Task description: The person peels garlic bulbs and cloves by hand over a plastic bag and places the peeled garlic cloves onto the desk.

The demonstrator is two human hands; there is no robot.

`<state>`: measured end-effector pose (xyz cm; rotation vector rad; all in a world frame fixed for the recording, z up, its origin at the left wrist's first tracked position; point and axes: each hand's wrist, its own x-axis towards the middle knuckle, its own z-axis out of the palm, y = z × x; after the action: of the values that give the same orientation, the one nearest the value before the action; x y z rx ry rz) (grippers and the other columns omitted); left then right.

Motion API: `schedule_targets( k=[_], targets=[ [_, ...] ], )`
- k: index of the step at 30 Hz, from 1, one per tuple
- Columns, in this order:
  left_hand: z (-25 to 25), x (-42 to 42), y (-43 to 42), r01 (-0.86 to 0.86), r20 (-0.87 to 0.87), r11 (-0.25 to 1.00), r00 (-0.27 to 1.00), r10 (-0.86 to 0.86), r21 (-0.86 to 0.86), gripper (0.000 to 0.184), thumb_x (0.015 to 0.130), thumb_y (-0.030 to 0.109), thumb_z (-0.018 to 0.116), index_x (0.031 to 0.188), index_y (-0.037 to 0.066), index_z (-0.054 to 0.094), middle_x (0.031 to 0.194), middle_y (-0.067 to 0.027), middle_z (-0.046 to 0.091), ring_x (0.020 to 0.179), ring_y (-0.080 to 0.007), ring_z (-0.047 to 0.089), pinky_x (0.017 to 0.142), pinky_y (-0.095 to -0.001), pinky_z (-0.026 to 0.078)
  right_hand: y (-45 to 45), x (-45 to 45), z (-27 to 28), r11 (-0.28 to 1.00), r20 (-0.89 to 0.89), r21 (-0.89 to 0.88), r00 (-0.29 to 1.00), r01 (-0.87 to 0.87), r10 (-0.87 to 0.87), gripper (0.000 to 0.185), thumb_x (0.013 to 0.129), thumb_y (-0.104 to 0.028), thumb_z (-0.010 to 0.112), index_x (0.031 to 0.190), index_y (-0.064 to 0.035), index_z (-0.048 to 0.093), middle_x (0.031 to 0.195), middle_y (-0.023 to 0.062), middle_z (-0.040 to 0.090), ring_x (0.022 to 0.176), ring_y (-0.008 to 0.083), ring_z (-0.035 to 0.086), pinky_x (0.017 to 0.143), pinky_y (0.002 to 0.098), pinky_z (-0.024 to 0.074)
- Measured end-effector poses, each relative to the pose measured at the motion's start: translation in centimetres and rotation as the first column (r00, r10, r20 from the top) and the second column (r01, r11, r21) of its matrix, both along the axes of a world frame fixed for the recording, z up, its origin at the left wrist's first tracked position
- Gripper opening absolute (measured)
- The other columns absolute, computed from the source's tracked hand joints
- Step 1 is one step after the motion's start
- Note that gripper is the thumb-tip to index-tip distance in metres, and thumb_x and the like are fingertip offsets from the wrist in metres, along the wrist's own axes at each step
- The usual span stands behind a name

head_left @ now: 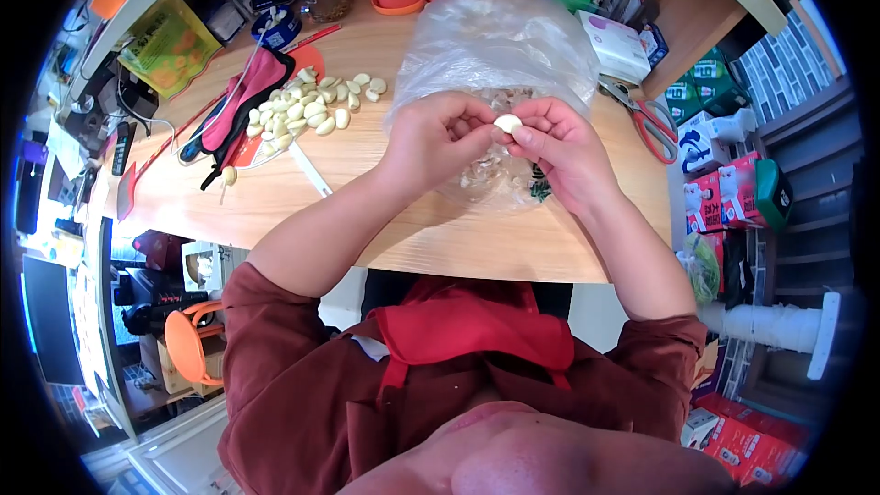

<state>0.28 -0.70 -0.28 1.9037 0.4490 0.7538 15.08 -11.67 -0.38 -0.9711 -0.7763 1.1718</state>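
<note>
Upper centre of the frame: my left hand point(438, 136) and right hand point(570, 148) narrowly pinch a garlic clove point(508, 123), peeled, I think.

- Clove point(508, 124): cream-white, smooth and plump; it is pinched between the fingertips of the left hand point(447, 139) and the right hand point(566, 148), above the near part of the bag.
- Bag point(490, 41): clear plastic, wrinkled and slack, lying spread out.
- Skins point(484, 172): thin, pale brownish flakes, loosely bunched at the bag's near end, partly hidden by the hands.
- Pile point(298, 115): many bare, cream-coloured cloves, heaped left of the bag and apart from it, several lying loose on the side toward it.
</note>
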Motion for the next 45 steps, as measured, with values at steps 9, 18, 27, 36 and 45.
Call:
schedule_targets(
  k=[9, 18, 27, 36, 45],
  targets=[
    [-0.4, 0.0, 0.3, 0.003, 0.018, 1.000, 1.000, -0.003, 0.005, 0.008, 0.079, 0.004, 0.065, 0.085, -0.002, 0.063, 0.070, 0.0015, 0.058, 0.059, -0.0017, 0.051, 0.052, -0.0165, 0.042, -0.1, 0.2, 0.0, 1.000, -0.018, -0.019, 1.000, -0.012, 0.012, 0.019, 0.084, -0.003, 0.056, 0.102, 0.0020, 0.051, 0.096, 0.0114, 0.061, 0.087, 0.0159, 0.061, 0.077, 0.0252, 0.0499],
    [-0.2, -0.2, 0.2, 0.010, 0.017, 0.998, 1.000, -0.011, 0.061, 0.008, 0.080, 0.005, 0.064, 0.084, -0.002, 0.062, 0.070, 0.0010, 0.058, 0.059, -0.0019, 0.051, 0.052, -0.0165, 0.042, -0.2, 0.2, 0.1, 0.999, -0.008, -0.038, 1.000, -0.016, 0.015, 0.018, 0.085, -0.005, 0.056, 0.102, 0.0014, 0.051, 0.096, 0.0108, 0.061, 0.085, 0.0153, 0.061, 0.076, 0.0246, 0.0496],
    [-0.5, -0.2, 0.4, 0.042, 0.021, 0.999, 0.999, -0.042, 0.002, 0.009, 0.082, 0.004, 0.060, 0.087, -0.003, 0.059, 0.073, -0.0017, 0.058, 0.060, -0.0051, 0.055, 0.053, -0.0181, 0.045, -0.2, 0.2, 0.1, 0.998, -0.012, -0.051, 1.000, -0.027, 0.026, 0.018, 0.086, -0.005, 0.055, 0.103, 0.0014, 0.051, 0.096, 0.0110, 0.061, 0.085, 0.0159, 0.061, 0.075, 0.0248, 0.0501],
    [-0.9, -0.2, 0.6, 0.052, 0.040, 0.999, 0.998, -0.053, 0.008, 0.008, 0.082, 0.004, 0.060, 0.086, -0.003, 0.059, 0.073, -0.0012, 0.057, 0.060, -0.0048, 0.054, 0.052, -0.0178, 0.044, -0.3, 0.4, 0.0, 0.997, -0.038, -0.046, 0.998, -0.057, 0.055, 0.018, 0.087, -0.006, 0.054, 0.104, 0.0006, 0.052, 0.098, 0.0112, 0.060, 0.084, 0.0165, 0.062, 0.073, 0.0248, 0.0505],
    [-0.5, -0.2, 0.5, -0.027, 0.062, 0.992, 0.998, 0.020, 0.120, 0.003, 0.080, 0.002, 0.060, 0.081, -0.001, 0.059, 0.071, -0.0002, 0.056, 0.059, -0.0031, 0.051, 0.051, -0.0178, 0.041, -0.4, 0.3, 0.0, 0.992, -0.029, -0.043, 0.993, -0.119, 0.118, 0.018, 0.088, -0.009, 0.053, 0.104, 0.0003, 0.054, 0.094, 0.0092, 0.060, 0.081, 0.0155, 0.061, 0.070, 0.0244, 0.0496]
  ],
)
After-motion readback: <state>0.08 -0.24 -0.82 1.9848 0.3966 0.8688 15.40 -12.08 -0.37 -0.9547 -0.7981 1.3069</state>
